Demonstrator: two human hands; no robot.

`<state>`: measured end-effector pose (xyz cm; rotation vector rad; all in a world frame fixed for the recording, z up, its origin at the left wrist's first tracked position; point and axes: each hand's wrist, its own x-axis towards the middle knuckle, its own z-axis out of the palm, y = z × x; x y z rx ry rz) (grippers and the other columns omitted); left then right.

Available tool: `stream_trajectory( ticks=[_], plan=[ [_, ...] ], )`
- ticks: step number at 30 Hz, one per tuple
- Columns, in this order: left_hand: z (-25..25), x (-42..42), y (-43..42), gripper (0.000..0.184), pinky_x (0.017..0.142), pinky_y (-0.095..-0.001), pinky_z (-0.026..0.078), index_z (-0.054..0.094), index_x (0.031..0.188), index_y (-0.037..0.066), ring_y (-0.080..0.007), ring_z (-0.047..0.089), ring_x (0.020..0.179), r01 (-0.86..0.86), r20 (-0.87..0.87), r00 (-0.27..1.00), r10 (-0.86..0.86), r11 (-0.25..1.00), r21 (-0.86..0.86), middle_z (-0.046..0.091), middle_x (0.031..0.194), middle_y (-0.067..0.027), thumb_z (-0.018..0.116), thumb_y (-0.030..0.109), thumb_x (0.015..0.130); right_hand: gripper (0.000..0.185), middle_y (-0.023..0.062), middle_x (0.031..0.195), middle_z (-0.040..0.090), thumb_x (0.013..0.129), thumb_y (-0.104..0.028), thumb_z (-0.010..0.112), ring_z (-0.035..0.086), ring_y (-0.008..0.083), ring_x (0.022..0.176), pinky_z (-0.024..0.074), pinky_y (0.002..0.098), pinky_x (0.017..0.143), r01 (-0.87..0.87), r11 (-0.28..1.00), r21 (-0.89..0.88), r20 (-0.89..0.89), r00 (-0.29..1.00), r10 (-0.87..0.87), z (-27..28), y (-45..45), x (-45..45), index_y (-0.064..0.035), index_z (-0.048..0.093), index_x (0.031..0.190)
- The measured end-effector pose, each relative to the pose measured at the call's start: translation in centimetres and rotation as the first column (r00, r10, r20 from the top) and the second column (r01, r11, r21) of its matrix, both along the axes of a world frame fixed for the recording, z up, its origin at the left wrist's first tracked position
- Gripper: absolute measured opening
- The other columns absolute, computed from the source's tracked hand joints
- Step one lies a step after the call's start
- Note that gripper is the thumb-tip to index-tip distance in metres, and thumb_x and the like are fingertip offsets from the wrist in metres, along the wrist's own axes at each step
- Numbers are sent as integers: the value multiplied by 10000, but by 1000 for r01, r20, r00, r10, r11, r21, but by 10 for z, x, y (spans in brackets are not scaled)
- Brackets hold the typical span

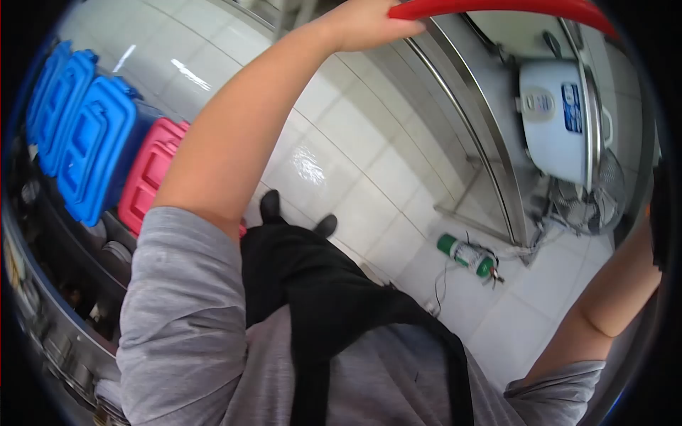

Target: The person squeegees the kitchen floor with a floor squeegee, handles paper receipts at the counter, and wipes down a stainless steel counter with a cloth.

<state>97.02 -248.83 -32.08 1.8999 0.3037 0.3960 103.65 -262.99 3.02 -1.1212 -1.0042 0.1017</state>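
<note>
My left hand reaches out to the top of the view and is closed on the end of a red curved tube-like piece, which arcs off to the right. Whether this is a hose, a handle or a rim I cannot tell. The thumb shows along its underside; the other fingers are mostly hidden. On the far right, my right forearm extends upward past the view's edge, so the right hand itself does not show. A black object covers part of that forearm.
Blue lidded bins and a pink-red bin stand at left. To the right are a steel table, a white rice cooker and a fan. A green-and-white cylinder with cords lies on the tiled floor.
</note>
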Motion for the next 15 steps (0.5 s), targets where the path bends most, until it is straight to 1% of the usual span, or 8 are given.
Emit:
stream_trajectory(
  ticks=[2, 4, 7, 9, 10, 12, 13, 15],
  plan=[
    [-32, -24, 42, 374, 628, -320, 463, 685, 864, 23, -177, 580, 618, -84, 6, 996, 84, 988, 128, 597, 629, -76, 641, 385, 780, 243, -4, 663, 419, 942, -249, 505, 463, 141, 632, 417, 311, 668, 331, 931, -154, 235, 927, -291, -70, -13, -3, -102, 440, 759],
    [-60, -45, 68, 319, 633, -329, 465, 688, 845, 49, -179, 582, 613, -113, -100, 986, 135, 974, 199, 604, 625, -69, 654, 358, 771, 204, 26, 720, 417, 940, -62, 460, 450, 173, 730, 362, 382, 952, 164, 984, 76, 74, 983, -170, -123, 5, -13, -86, 452, 737],
    [-55, -59, 74, 268, 622, -372, 471, 688, 797, 75, -262, 610, 636, -98, -70, 989, 131, 930, 353, 635, 677, -117, 655, 332, 730, 164, 38, 797, 419, 952, -180, 496, 489, 192, 836, 366, 453, 991, -350, 930, 118, -134, 922, 364, -143, -70, 36, -116, 468, 803],
    [-3, -61, 27, 229, 635, -392, 479, 682, 787, 108, -310, 618, 685, -53, -79, 994, 79, 956, 288, 643, 707, -120, 641, 323, 718, 233, 173, 1026, 573, 929, -175, 517, 549, 288, 1009, 348, 515, 1051, 307, 951, -37, 16, 952, -307, -101, -136, 36, 39, 605, 954],
    [18, -57, -3, 227, 643, -401, 487, 681, 783, 126, -308, 626, 702, -44, -107, 991, 78, 958, 284, 646, 704, -105, 642, 339, 712, 233, 173, 1026, 573, 929, -175, 517, 549, 288, 1009, 348, 515, 1051, 310, 950, -35, 7, 951, -310, -73, -153, 21, 39, 605, 954],
    [61, -60, -71, 223, 635, -419, 498, 687, 775, 136, -303, 634, 707, 43, -78, 997, -29, 983, 180, 644, 692, -91, 662, 346, 707, 309, -17, 680, 441, 904, -371, 584, 505, 109, 687, 445, 277, 585, -121, 989, 81, 99, 989, 113, 1, -185, -9, -96, 467, 829],
    [66, -56, -108, 233, 614, -438, 489, 664, 753, 119, -310, 633, 699, 70, 68, 994, -82, 984, 163, 627, 672, -102, 690, 342, 692, 340, -16, 677, 464, 868, -400, 625, 521, 100, 646, 452, 252, 565, 37, 985, 171, 235, 969, -77, 38, -217, -16, -103, 474, 802],
    [88, -60, -170, 258, 586, -459, 468, 562, 728, 72, -339, 613, 682, 250, 219, 942, -254, 967, 43, 602, 666, -126, 713, 280, 700, 342, -11, 671, 486, 871, -396, 621, 510, 98, 563, 444, 230, 514, -299, 954, 34, 128, 948, 293, 101, -265, -43, -106, 457, 796]
  ],
)
